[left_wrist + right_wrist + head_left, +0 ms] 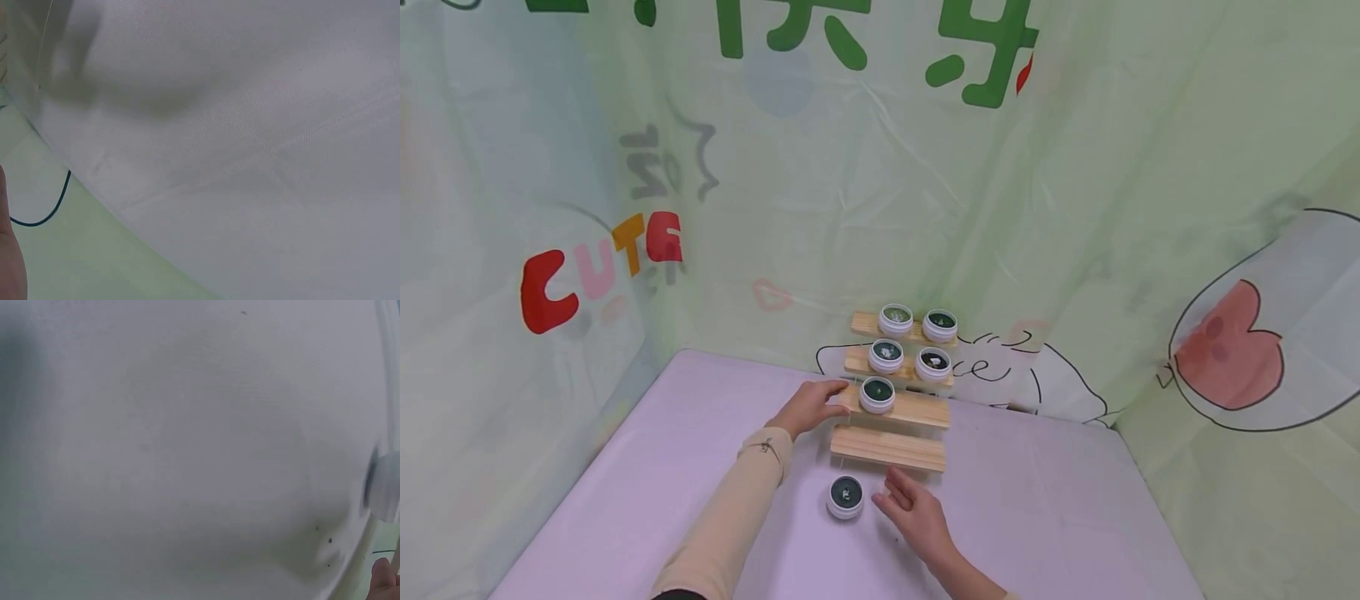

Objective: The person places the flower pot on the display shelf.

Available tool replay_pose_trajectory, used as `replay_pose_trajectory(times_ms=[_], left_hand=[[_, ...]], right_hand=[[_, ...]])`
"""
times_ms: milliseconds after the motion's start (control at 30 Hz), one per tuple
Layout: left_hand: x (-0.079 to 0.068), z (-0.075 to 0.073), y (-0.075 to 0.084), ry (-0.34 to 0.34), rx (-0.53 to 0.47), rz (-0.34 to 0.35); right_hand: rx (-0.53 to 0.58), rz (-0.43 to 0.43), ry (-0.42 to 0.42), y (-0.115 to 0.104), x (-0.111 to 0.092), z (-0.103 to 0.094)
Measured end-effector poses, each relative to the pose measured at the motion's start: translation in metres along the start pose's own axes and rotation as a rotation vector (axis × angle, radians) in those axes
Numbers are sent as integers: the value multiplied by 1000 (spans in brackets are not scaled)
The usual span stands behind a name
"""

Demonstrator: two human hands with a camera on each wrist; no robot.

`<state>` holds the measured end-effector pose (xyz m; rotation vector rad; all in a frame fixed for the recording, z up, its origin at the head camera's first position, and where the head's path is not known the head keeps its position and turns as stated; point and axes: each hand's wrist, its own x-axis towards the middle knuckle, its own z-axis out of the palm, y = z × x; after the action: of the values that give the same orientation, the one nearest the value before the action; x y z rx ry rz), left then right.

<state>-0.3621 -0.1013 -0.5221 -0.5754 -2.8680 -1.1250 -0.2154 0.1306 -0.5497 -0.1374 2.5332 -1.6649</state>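
Observation:
A tiered wooden display stand (917, 408) with several stepped boards stands near the back of the table. My left hand (805, 408) is at the left end of its second board from the bottom, thumb and fingers gripping that end. On this board sits a small round white jar (877, 395) with dark green contents. Another such jar (846, 497) stands on the table in front of the stand; the right wrist view catches a white jar (386, 487) at its right edge. My right hand (917, 517) hovers just right of the front jar, fingers loosely extended, holding nothing.
Two jars stand on the top board, a green one (896, 319) and a dark one (940, 325). The board below bears two more jars (886, 355). The bottom board (887, 448) is bare wood. A pale printed curtain (880, 192) hangs behind the lilac-covered table (1037, 508).

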Motion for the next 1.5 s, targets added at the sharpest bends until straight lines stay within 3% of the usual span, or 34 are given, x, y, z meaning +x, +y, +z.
replay_pose_trajectory(times_ms=[333, 633, 900, 1267, 1500], left_hand=[[-2, -3, 3, 3, -5, 20], [-7, -6, 10, 0, 12, 19], [-12, -12, 19, -5, -2, 17], [-10, -10, 14, -10, 1, 12], [-3, -3, 3, 12, 15, 20]], right_hand=[[43, -64, -162, 23, 0, 11], [79, -118, -202, 32, 4, 25], [109, -184, -176, 37, 7, 39], [119, -205, -72, 35, 10, 52], [138, -159, -45, 28, 9, 53]])
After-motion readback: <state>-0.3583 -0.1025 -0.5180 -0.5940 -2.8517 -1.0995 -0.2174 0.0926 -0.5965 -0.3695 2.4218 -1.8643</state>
